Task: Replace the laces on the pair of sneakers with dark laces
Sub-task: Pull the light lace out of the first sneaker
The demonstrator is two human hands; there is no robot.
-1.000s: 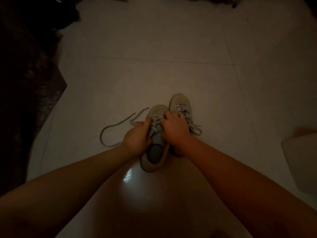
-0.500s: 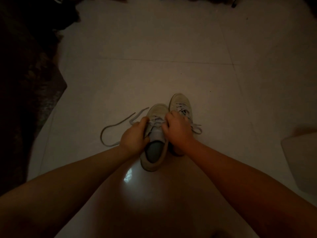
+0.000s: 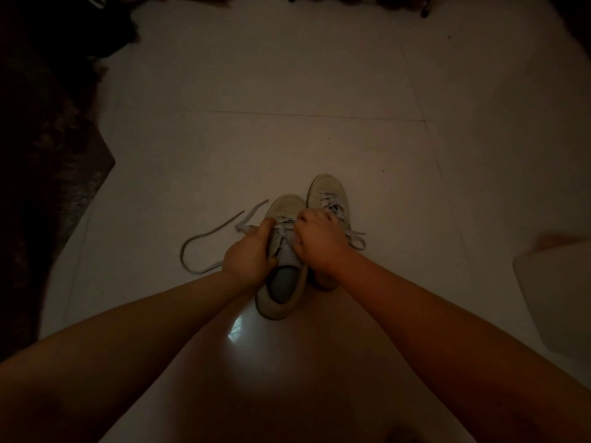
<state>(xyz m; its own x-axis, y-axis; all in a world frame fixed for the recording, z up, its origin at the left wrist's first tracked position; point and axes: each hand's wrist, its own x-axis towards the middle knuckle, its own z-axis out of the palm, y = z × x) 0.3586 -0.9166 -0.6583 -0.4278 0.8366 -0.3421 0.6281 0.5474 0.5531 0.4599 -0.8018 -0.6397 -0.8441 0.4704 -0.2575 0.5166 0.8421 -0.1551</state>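
Observation:
Two pale beige sneakers stand side by side on the white tiled floor. The left sneaker [image 3: 279, 295] is nearer me, its lace partly loosened. My left hand [image 3: 248, 254] grips its left side by the eyelets. My right hand [image 3: 318, 243] is curled over the lacing at the tongue and pinches the pale lace there. A loose length of that pale lace [image 3: 198, 241] loops out on the floor to the left. The right sneaker [image 3: 329, 195] is still laced, its heel hidden behind my right hand. No dark laces are visible.
A dark rug [image 3: 48, 174] covers the floor on the left. A pale flat object [image 3: 556, 295] lies at the right edge. Dark furniture feet [image 3: 423, 12] show at the top. The room is dim.
My left hand slid up the side of the left sneaker toward the toe. My right hand shifted slightly over the lacing. The sneakers and loose lace stayed where they were.

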